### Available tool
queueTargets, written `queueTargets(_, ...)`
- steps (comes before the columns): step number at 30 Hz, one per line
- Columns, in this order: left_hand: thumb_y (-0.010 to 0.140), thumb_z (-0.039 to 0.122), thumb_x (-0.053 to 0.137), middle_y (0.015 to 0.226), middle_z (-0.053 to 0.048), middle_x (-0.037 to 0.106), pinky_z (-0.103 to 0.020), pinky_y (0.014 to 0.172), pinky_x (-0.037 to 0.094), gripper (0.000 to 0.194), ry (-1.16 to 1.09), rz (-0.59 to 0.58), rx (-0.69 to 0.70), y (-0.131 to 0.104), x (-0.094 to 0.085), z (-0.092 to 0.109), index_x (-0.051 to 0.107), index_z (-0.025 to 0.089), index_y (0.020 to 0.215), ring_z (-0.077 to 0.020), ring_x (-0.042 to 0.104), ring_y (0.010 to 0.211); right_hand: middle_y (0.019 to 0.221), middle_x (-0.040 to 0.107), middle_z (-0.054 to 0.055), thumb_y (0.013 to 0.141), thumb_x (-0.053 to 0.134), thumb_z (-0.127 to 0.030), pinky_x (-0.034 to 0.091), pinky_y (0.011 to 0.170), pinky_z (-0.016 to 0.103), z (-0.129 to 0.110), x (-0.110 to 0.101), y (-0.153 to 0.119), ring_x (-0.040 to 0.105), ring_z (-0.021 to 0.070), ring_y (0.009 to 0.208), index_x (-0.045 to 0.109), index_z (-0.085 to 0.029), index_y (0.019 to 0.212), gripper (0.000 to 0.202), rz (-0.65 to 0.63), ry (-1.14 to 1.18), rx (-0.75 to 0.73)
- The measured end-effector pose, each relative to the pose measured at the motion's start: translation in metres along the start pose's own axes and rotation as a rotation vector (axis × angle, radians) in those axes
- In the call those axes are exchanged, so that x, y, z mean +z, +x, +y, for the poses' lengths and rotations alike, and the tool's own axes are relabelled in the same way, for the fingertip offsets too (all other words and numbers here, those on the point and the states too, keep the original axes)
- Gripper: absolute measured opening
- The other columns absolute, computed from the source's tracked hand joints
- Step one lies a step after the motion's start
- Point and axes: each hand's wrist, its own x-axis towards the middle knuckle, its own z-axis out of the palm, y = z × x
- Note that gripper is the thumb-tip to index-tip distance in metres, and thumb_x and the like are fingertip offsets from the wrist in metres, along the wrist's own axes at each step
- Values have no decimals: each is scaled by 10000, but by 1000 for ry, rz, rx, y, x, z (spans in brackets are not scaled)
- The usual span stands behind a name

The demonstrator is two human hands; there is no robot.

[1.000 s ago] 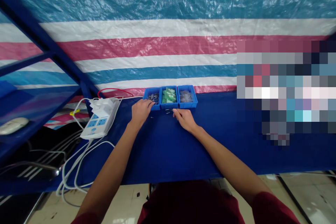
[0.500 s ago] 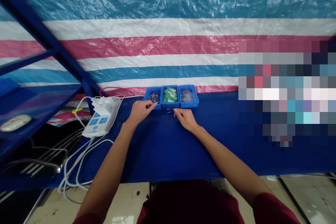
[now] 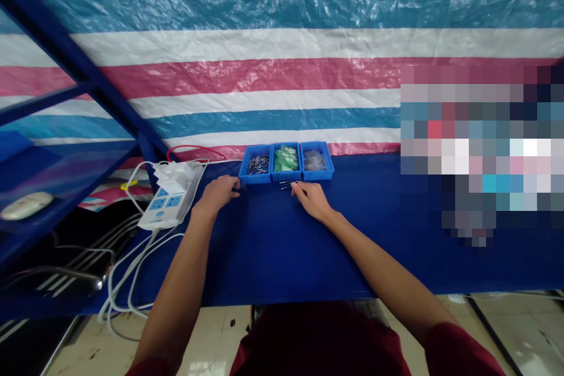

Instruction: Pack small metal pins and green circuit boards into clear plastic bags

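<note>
My left hand (image 3: 221,192) is beside the front left corner of the left blue bin (image 3: 254,179), its fingers loosely bent and a gap showing between thumb and forefinger. Nothing shows in it. That bin holds many small metal parts (image 3: 258,165). My right hand (image 3: 312,197) is closed on tweezers (image 3: 286,187), whose two thin metal prongs point left, just in front of the middle blue bin (image 3: 287,177). Small green packets (image 3: 286,158) fill the middle bin. Clear plastic bags (image 3: 314,160) lie in the right blue bin (image 3: 318,175).
A white power strip (image 3: 170,202) with a plugged-in adapter and looping cables (image 3: 115,282) lies left of my left arm. A blue metal frame (image 3: 110,103) rises at the left, with a white mouse (image 3: 26,206) on its shelf. A striped tarp (image 3: 264,79) hangs behind the blue table (image 3: 282,252).
My left hand has moved left and slightly down, away from the front of the left bin, and its fingers have parted. The right hand stays almost still with the tweezers.
</note>
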Motion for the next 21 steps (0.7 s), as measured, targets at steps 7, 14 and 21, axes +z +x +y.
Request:
queueTargets(7, 701, 148, 652, 741, -36, 692, -251, 592, 398, 76, -136, 8, 138, 6, 9, 18, 663, 223, 710, -209, 645, 739, 570, 584, 3, 974, 308, -498, 377, 611, 243, 1, 1, 0, 559, 137, 557, 613, -189, 658, 537, 3, -4, 2)
queueTargets(14, 693, 161, 699, 810, -56, 712, -269, 619, 432, 167, -199, 30, 39, 5, 11, 27, 694, 209, 853, -225, 658, 748, 571, 588, 1, 973, 326, -479, 379, 611, 239, 3, 1, 0, 554, 133, 553, 612, -187, 662, 514, -13, -4, 24)
queueTargets(21, 718, 177, 711, 865, -89, 711, -298, 687, 459, 184, -180, 71, -42, 6, 10, 27, 701, 187, 901, -257, 657, 837, 561, 582, 1, 970, 332, -465, 377, 614, 234, 2, 2, 0, 558, 134, 557, 610, -188, 652, 506, -9, 6, 19)
